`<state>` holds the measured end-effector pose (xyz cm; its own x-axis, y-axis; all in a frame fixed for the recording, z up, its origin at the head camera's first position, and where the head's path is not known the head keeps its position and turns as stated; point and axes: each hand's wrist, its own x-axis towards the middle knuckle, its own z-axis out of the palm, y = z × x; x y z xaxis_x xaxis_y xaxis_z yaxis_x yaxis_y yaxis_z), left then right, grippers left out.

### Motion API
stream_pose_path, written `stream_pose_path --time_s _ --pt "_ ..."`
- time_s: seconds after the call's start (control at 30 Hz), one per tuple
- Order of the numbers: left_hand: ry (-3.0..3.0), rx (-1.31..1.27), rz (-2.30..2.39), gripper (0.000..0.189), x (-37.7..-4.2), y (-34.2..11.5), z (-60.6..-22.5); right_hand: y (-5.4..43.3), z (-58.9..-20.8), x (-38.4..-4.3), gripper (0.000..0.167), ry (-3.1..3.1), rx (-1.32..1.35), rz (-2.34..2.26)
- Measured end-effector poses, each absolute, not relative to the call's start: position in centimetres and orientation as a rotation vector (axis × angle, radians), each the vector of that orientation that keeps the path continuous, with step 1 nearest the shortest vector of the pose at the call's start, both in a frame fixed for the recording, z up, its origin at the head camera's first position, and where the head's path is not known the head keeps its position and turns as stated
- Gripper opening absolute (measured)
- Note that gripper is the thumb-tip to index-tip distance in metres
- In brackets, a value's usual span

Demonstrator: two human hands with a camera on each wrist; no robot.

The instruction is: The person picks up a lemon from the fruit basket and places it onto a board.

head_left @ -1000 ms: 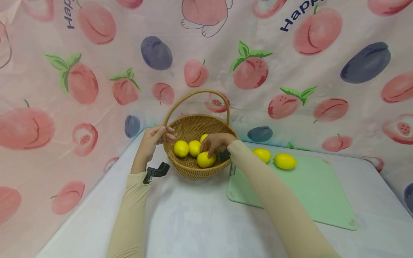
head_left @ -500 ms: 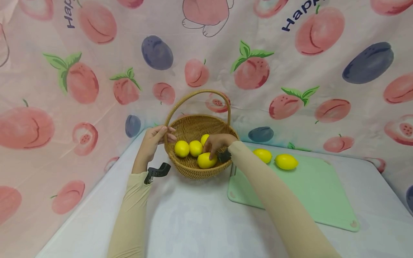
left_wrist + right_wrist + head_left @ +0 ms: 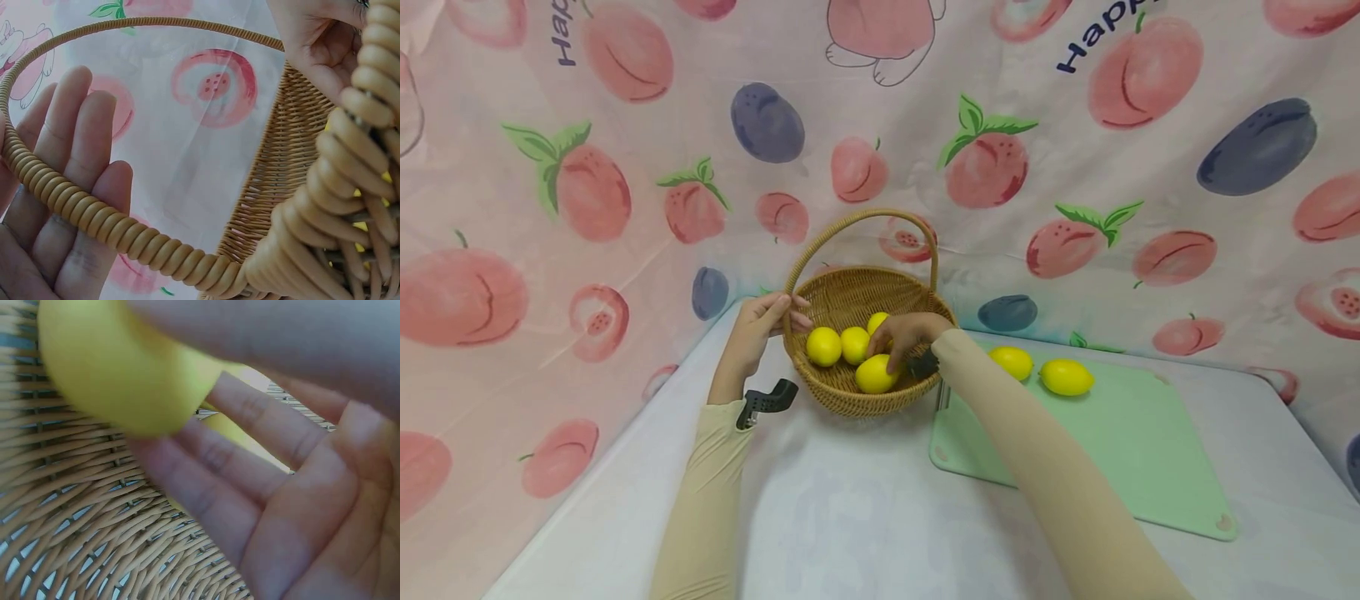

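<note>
A wicker basket (image 3: 865,406) with a tall wrapped handle (image 3: 880,213) stands against the cloth backdrop. My left hand (image 3: 758,327) holds the handle's left side low down; in the left wrist view the fingers (image 3: 87,137) lie behind the handle, fairly straight. Inside the basket, my right hand (image 3: 912,333) grips the front yellow lemon (image 3: 874,375). The right wrist view has the thumb over that lemon (image 3: 112,369) and fingers beneath it. Other lemons sit beside it: one at left (image 3: 823,347), one in the middle (image 3: 854,344), and one farther back (image 3: 878,321), partly hidden by the hand.
Right of the basket lies a pale green cutting board (image 3: 1127,450). Two lemons rest at its back, the nearer-right lemon (image 3: 1067,377) and another lemon (image 3: 1012,363) partly behind the right sleeve. White cloth (image 3: 842,500) covers the table; fruit-printed fabric (image 3: 880,125) hangs behind.
The front lemon has shifted slightly left in the basket, with the right fingers moving along. My left hand keeps its place on the handle.
</note>
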<state>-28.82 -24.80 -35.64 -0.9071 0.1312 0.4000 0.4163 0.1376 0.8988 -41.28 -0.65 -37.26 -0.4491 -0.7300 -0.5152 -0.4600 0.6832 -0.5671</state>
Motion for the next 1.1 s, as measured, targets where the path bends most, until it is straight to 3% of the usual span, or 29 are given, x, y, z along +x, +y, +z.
stream_pose_path --time_s 0.2,0.5,0.83,1.1 --pt "-2.191 -0.535 -1.850 0.050 -28.83 -24.75 -35.64 -0.64 -37.29 -41.20 0.047 2.114 -0.971 -0.466" --pt "-2.198 -0.519 -1.848 0.052 -28.78 -24.67 -35.60 -0.63 -37.34 -40.84 0.053 2.096 -0.859 -0.528" --pt "-2.198 -0.521 -1.851 0.051 -28.75 -24.70 -35.51 -0.85 -37.45 -40.98 0.042 2.051 -0.835 -0.589" --pt "-2.197 -0.520 -1.852 0.050 -28.69 -24.68 -35.50 -0.92 -37.43 -40.96 0.044 2.024 -0.840 -0.587"
